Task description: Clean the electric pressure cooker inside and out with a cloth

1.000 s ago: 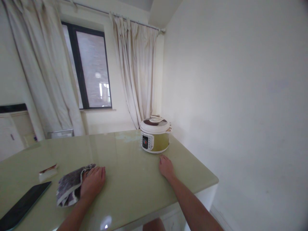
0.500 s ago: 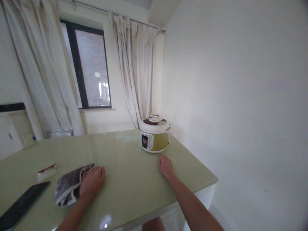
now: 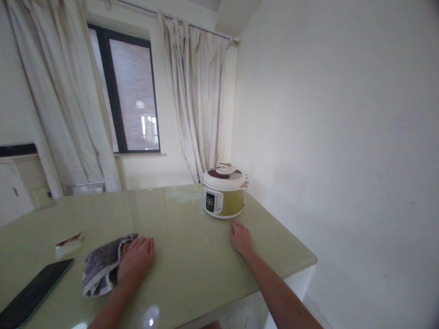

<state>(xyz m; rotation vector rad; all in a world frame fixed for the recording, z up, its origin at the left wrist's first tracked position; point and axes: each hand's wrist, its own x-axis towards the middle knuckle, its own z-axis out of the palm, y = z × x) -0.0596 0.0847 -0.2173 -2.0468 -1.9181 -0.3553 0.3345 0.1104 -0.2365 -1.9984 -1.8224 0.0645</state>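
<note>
A purple-grey patterned cloth (image 3: pixel 101 265) with white edging lies bunched on the table. My left hand (image 3: pixel 137 260) presses on its right end, fingers closed over the fabric; the fingertips are partly hidden. Farther right, my right hand (image 3: pixel 241 238) rests on the tabletop with its fingers curled in and nothing visible in them. Just beyond that hand stands a white and green electric pressure cooker (image 3: pixel 224 194), lid on, its control panel facing front left. A small gap separates the knuckles from the cooker's base.
The glossy pale green table (image 3: pixel 185 256) fills the lower view. At the left lie a dark flat slab (image 3: pixel 37 290) and a small white packet (image 3: pixel 68 246). A white wall (image 3: pixel 325 137) runs along the table's right side. Curtains (image 3: pixel 195 91) and a window (image 3: pixel 133 91) are behind.
The view has shifted slightly, so the whole scene sits a little farther right. Both hands keep nearly the same places on the table, the left still on the cloth.
</note>
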